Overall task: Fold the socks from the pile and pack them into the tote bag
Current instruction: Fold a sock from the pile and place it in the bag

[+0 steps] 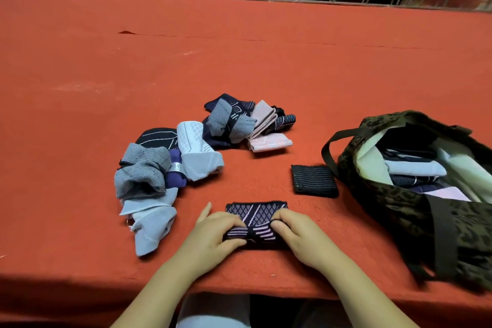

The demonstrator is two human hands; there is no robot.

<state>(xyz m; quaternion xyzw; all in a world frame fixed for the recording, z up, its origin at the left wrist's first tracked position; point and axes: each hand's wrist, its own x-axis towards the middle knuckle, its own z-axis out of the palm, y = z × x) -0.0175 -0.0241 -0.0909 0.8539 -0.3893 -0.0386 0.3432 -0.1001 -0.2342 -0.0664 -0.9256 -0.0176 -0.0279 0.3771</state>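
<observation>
Sock: navy patterned sock [257,217] on tabletop [106,74], near edge
Hands: left hand [213,231] and right hand [298,234] pinch its folded edge
Handling: soft, light, probably springy; grip both ends
Bag: tote bag [399,202] right

Legible text, labels, brands, numbers, signs: none found. Markings on the socks [186,162] at 10 o'clock and the tote bag [399,202] at 3 o'clock are woven patterns only.
</observation>
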